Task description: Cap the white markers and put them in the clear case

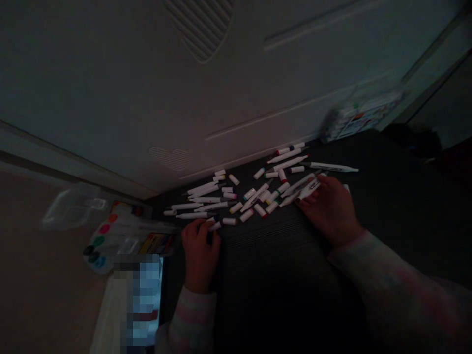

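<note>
My right hand (334,211) is closed around white markers (309,189), more than one, their tips pointing left over the pile. My left hand (201,250) rests at the pile's near left edge, fingers curled at a small marker cap (215,226) with a dark end. Between the hands lie several loose white caps with coloured ends, such as a red-ended cap (260,211) and a pink-ended cap (247,215). An uncapped marker (256,195) lies slanted among them. More uncapped markers (204,200) lie side by side on the left.
Everything lies on a dark tabletop (265,260) against a pale panel (236,93) with heart shapes. A clear marker case (365,118) stands back right. On the left are a clear plastic case (125,231) with coloured dots and a lit, pixelated screen (147,305). The light is dim.
</note>
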`<state>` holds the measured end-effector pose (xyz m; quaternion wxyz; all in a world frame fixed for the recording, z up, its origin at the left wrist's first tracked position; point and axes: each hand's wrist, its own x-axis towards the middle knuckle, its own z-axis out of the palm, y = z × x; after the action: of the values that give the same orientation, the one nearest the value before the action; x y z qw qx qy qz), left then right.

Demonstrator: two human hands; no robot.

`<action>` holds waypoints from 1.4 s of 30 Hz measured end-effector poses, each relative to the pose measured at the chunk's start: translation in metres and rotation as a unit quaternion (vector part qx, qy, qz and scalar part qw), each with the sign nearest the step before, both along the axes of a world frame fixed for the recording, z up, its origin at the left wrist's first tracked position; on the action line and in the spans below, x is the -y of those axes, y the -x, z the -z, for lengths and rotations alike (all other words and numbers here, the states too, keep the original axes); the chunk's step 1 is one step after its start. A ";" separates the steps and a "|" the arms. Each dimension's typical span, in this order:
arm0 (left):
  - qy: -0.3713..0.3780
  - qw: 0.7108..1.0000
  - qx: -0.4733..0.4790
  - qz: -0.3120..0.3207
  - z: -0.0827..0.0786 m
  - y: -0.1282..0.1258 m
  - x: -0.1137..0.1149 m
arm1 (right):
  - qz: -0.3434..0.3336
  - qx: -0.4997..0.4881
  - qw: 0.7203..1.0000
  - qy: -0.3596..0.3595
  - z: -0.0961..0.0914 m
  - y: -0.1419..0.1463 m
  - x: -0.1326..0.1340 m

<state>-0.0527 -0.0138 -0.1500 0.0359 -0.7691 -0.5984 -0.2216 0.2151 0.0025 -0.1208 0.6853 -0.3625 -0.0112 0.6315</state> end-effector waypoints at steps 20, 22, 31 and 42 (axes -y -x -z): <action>-0.019 1.000 -0.014 0.000 0.003 0.001 -0.001 | 0.006 -0.006 1.000 0.007 0.000 0.001 -0.001; -0.024 1.000 -0.013 -0.002 0.004 -0.001 -0.001 | 0.008 -0.006 1.000 0.011 0.000 0.001 -0.001; -0.016 0.999 -0.034 -0.017 0.000 -0.016 0.000 | 0.017 0.002 0.999 0.040 -0.003 0.002 -0.001; -0.025 0.999 0.033 0.026 0.001 -0.020 0.006 | 0.034 0.013 0.997 0.067 -0.003 0.004 -0.002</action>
<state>-0.0331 -0.0200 -0.1513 0.0297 -0.7756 -0.5731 -0.2630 0.2108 0.0043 -0.1180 0.6803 -0.4160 0.0344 0.6025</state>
